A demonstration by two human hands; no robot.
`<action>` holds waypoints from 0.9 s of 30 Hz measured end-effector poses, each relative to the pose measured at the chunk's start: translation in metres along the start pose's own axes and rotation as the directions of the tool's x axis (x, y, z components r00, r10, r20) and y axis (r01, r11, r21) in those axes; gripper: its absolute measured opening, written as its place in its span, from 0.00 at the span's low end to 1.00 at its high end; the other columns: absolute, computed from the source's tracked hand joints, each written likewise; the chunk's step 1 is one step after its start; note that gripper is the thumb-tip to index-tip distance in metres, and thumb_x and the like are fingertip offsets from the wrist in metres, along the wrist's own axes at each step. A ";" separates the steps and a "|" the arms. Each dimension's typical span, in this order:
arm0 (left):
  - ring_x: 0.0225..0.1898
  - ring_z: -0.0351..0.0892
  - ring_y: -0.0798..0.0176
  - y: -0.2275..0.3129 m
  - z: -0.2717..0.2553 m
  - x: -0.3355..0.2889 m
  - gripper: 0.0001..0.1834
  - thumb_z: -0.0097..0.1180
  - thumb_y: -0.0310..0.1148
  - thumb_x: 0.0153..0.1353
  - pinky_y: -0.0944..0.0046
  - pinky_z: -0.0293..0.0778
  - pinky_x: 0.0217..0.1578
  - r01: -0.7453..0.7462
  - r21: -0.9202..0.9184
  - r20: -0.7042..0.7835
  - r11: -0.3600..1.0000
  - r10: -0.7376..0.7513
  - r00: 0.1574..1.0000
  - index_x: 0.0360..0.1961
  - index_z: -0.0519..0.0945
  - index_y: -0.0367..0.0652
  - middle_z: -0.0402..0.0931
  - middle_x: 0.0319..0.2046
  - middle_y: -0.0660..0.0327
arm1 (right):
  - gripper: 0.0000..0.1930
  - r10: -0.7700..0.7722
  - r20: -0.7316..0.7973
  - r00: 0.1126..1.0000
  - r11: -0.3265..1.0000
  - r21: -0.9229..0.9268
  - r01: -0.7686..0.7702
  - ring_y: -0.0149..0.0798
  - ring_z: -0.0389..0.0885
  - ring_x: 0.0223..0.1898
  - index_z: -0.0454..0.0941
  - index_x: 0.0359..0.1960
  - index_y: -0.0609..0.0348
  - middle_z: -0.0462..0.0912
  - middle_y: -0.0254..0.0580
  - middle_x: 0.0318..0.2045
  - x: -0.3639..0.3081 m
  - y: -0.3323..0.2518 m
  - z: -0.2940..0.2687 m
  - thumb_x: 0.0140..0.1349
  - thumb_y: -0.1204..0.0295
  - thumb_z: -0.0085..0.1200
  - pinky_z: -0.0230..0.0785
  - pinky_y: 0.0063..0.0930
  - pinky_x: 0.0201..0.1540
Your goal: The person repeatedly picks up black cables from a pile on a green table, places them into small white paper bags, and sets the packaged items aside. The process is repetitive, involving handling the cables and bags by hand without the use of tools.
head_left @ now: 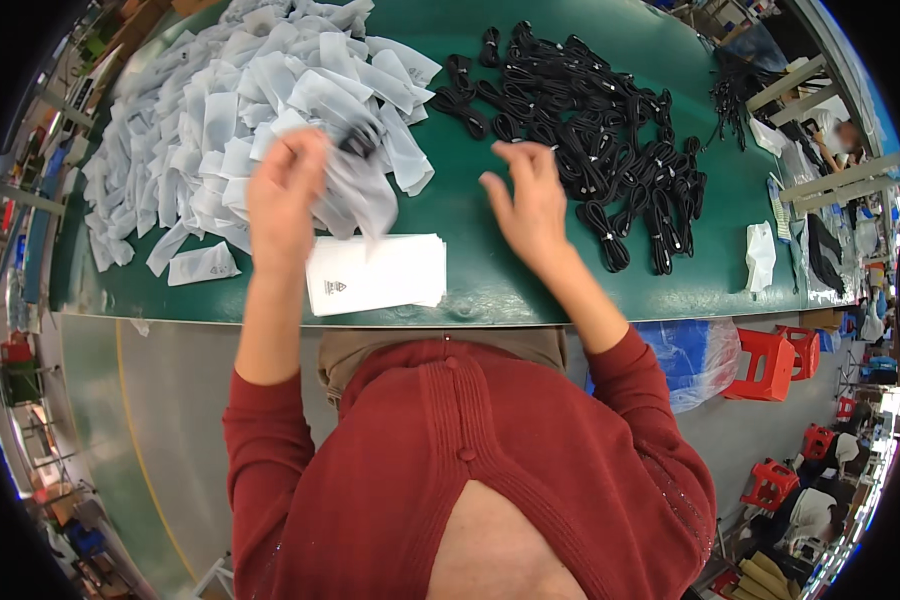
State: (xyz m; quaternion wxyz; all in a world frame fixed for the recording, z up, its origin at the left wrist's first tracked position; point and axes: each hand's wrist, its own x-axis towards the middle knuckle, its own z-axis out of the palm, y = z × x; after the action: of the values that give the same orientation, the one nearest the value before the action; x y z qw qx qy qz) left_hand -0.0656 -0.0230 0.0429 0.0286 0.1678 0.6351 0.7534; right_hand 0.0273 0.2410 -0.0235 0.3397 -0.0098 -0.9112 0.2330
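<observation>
My left hand (288,195), partly smeared by motion, is closed at the edge of a frosted plastic bag (365,195). A blurred black coiled cable (360,140) shows at the bag's upper end. Just below it, near the table's front edge, lies a stack of flat white bags (375,275) with small dark print. My right hand (530,200) hovers with thumb and fingers apart and nothing in it. It is nearest to the heap of black coiled cables (610,130), each bundled in a loop.
A large pile of frosted bags (210,110) covers the left of the green table (490,290). More black cords (732,95) hang at the right edge, near a crumpled white bag (760,257). Red stools (763,365) and a blue plastic-wrapped bundle (685,360) stand beyond the front edge.
</observation>
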 end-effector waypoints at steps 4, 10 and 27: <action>0.27 0.65 0.80 -0.002 -0.002 0.037 0.06 0.58 0.30 0.67 0.78 0.59 0.27 -0.450 0.331 0.079 0.829 0.451 0.889 0.40 0.80 0.39 0.74 0.30 0.69 | 0.22 -0.113 0.076 0.991 0.917 -0.376 0.133 0.50 0.74 0.44 0.74 0.49 0.65 0.75 0.51 0.41 0.008 0.050 0.017 0.55 0.66 0.64 0.71 0.39 0.41; 0.21 0.59 0.83 0.011 -0.007 0.044 0.08 0.61 0.34 0.66 0.77 0.53 0.22 -0.096 0.144 0.050 0.985 0.090 0.995 0.40 0.80 0.41 0.70 0.20 0.75 | 0.15 -0.134 0.161 0.978 0.872 -0.450 0.194 0.47 0.75 0.38 0.72 0.40 0.66 0.74 0.47 0.33 0.002 0.055 0.024 0.49 0.77 0.57 0.74 0.36 0.37; 0.35 0.78 0.67 0.005 -0.049 0.104 0.18 0.58 0.36 0.66 0.68 0.72 0.37 -0.355 0.547 -0.202 0.758 0.531 0.823 0.53 0.76 0.38 0.81 0.38 0.60 | 0.18 0.033 0.235 0.971 0.992 -0.124 -0.003 0.57 0.80 0.37 0.70 0.53 0.67 0.74 0.57 0.37 -0.027 0.034 0.000 0.62 0.74 0.57 0.75 0.45 0.37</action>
State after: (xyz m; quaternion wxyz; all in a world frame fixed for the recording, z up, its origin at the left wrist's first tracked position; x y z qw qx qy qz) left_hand -0.1763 -0.0437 0.0639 -0.3083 0.1822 0.7388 0.5709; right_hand 0.0434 0.2667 -0.0544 0.2252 -0.0112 -0.9577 0.1789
